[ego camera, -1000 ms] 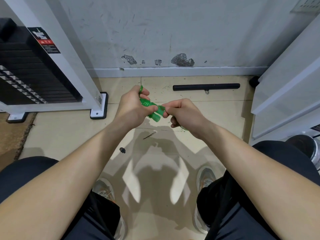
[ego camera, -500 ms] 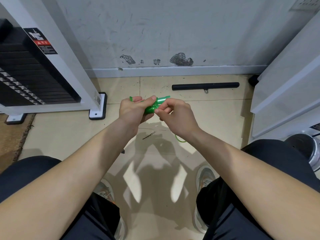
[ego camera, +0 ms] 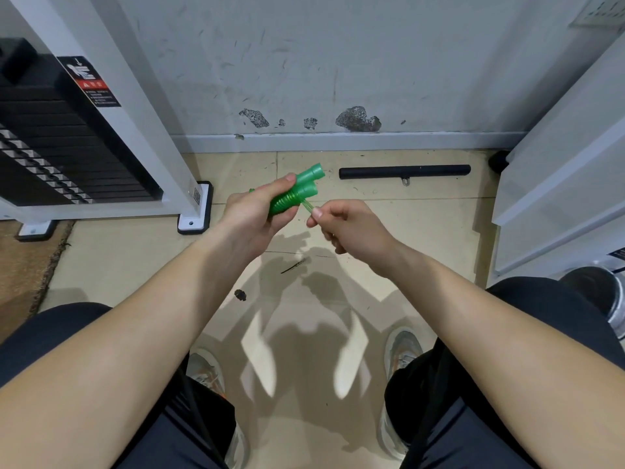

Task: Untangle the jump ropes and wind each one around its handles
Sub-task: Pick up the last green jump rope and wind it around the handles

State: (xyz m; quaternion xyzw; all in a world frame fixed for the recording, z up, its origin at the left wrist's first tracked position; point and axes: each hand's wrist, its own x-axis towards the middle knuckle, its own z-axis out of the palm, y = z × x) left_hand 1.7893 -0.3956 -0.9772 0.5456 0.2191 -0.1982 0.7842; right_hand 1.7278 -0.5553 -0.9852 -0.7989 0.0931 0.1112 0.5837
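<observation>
Seated over a tiled floor [ego camera: 135, 252], with a weight stack [ego camera: 50, 154] off to our left, we hold the green jump rope in mid-air between our knees and the wall. Our left hand [ego camera: 252, 211] is clenched round the two green handles [ego camera: 306, 179], thumb laid along the top, gripping them side by side as one bundle. Their long axis runs from our left palm up and to the right, away from us. The caps poke out past the thumb toward the black bar [ego camera: 404, 171] lying on the floor at the wall's foot. Turns of rope [ego camera: 285, 203] band the handles just beyond the left fingers. From that winding a short free tail [ego camera: 306, 207] leads down and right into our right hand [ego camera: 351, 228], which pinches it between thumb and forefinger. The right hand sits just beside the bundle, touching only the tail; the left alone carries the handles. We judge this rope's winding nearly finished. What remains turns on bringing the tail across the handles' axis, the right hand circling or tucking while the left steadies.
</observation>
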